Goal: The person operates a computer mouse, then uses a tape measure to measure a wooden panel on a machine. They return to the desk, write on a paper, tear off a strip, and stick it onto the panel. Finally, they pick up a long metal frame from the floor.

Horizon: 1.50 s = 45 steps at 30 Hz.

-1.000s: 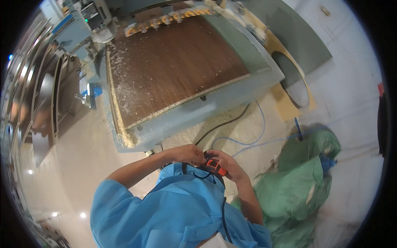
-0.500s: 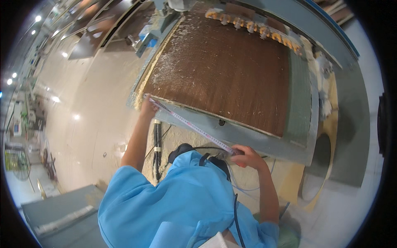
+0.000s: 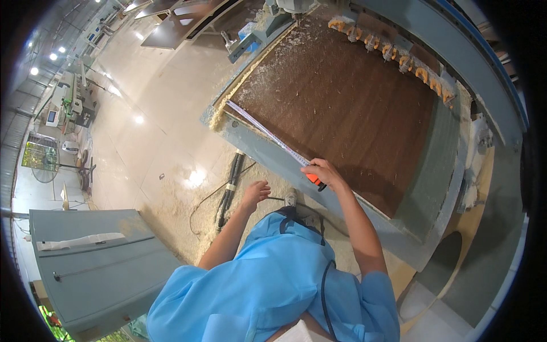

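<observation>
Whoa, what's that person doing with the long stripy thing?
The person in the blue shirt is holding an orange and black tape measure in the right hand. Its pulled-out strip stretches along the near edge of a big brown board, toward the left corner. The left hand is off the tape, open and holding nothing. Pale dust is piled by that corner.

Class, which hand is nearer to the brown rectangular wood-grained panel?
Right. The right hand is at the near edge of the panel; the left hand is apart, leftward.
</observation>
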Each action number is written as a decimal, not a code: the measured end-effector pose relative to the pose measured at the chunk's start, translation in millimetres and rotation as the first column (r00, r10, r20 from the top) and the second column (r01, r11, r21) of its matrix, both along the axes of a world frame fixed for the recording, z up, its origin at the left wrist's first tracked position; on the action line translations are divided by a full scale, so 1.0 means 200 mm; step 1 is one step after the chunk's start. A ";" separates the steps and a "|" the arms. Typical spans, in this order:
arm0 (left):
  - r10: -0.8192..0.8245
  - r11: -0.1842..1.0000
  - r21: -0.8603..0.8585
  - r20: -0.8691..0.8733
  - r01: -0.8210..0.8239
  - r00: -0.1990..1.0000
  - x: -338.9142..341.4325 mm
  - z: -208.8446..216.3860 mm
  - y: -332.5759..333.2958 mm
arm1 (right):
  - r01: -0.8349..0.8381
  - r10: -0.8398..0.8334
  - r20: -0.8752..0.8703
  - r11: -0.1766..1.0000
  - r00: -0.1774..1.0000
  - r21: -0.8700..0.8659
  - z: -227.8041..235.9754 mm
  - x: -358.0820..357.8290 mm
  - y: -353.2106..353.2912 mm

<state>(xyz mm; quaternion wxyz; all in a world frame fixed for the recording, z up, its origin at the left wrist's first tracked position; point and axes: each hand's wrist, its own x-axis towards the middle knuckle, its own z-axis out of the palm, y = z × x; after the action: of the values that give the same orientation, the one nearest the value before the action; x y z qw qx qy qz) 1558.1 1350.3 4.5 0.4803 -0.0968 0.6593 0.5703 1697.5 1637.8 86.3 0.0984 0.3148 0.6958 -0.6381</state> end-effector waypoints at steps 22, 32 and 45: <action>0.200 0.964 0.180 -0.014 -0.194 0.980 -0.35 -0.06 0.64 | -0.042 0.042 -0.003 0.997 0.999 0.060 0.07 0.99 0.22; 0.161 0.987 0.009 -0.056 -0.161 0.985 -0.23 -0.07 0.72 | -0.036 0.019 0.131 0.991 0.991 0.128 0.08 1.07 0.26; -0.092 0.994 -0.059 -0.053 0.089 0.994 -0.36 -0.20 0.77 | 0.002 -0.070 0.234 0.960 0.970 0.279 -0.01 1.75 0.48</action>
<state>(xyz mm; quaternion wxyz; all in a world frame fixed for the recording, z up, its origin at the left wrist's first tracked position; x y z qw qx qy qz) 1486.2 1504.6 -36.3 0.4843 -0.0644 0.6921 0.5314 2046.7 1733.1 85.1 0.1257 0.4134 0.7551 -0.4931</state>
